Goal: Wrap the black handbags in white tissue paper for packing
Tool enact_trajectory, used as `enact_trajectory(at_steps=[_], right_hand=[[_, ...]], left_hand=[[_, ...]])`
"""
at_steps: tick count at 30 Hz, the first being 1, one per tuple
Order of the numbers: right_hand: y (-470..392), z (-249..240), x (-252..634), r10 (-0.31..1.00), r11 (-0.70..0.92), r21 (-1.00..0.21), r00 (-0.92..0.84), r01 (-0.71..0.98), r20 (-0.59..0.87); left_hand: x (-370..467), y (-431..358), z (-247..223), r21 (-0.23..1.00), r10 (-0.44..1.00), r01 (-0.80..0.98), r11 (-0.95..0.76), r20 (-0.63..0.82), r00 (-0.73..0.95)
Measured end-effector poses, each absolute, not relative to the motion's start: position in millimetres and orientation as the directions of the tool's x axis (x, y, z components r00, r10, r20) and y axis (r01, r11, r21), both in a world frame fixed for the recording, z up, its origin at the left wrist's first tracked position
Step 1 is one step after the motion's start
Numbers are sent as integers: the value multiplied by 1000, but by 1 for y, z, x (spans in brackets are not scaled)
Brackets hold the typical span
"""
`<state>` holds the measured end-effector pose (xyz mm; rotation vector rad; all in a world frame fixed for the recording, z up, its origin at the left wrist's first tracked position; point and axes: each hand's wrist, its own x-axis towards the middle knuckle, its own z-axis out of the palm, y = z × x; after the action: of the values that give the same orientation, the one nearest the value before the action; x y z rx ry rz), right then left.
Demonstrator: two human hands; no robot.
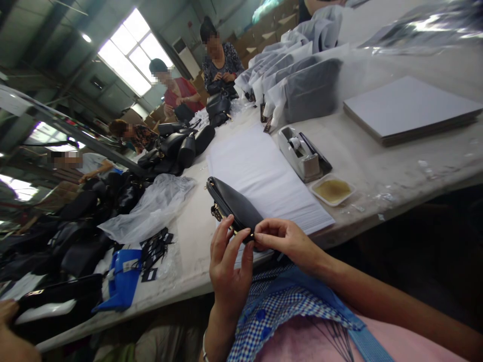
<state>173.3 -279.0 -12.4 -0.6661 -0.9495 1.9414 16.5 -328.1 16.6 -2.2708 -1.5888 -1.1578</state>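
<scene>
A small black bag [241,203] with gold-coloured fittings along its zip side is tilted at the front edge of the table, over a stack of white paper [260,168]. My left hand [230,261] holds its lower end, fingertips along the zip side and thumb close to the near corner. At that same corner the fingers of my right hand [289,240] are pinched together. Whether they grip the bag itself or some small part on it is hidden. Thin dark strings [332,334] hang over my apron.
A tape dispenser [302,153] and a shallow dish of yellowish stuff [332,190] stand right of the paper. Beyond are wrapped bags [311,90] and grey boards [411,108]. Leftward lie a clear plastic bag [151,208], black tags [156,251], a blue holder [124,279] and piled black bags. Several co-workers stand along the table.
</scene>
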Motion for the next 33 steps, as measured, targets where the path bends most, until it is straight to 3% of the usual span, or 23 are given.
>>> enact_trajectory(at_steps=[7, 13, 20, 29, 33], right_hand=[[-283, -16, 172, 816, -458, -756, -559, -467, -149], [-289, -17, 176, 692, -650, -582, -697, -489, -188], [-292, -13, 169, 778, -546, -703, -588, -456, -222], [-289, -6, 163, 812, -514, -737, -525, -439, -254], [-287, -6, 164, 848, -415, -836, -485, -358, -213]], left_hand=[[14, -329, 17, 300, 739, 848, -438, 657, 149], [14, -329, 17, 310, 747, 845, -435, 648, 147], [10, -329, 17, 327, 757, 826, -460, 631, 171], [5, -328, 16, 265, 726, 826, -498, 649, 229], [4, -327, 20, 237, 725, 833, -500, 640, 253]])
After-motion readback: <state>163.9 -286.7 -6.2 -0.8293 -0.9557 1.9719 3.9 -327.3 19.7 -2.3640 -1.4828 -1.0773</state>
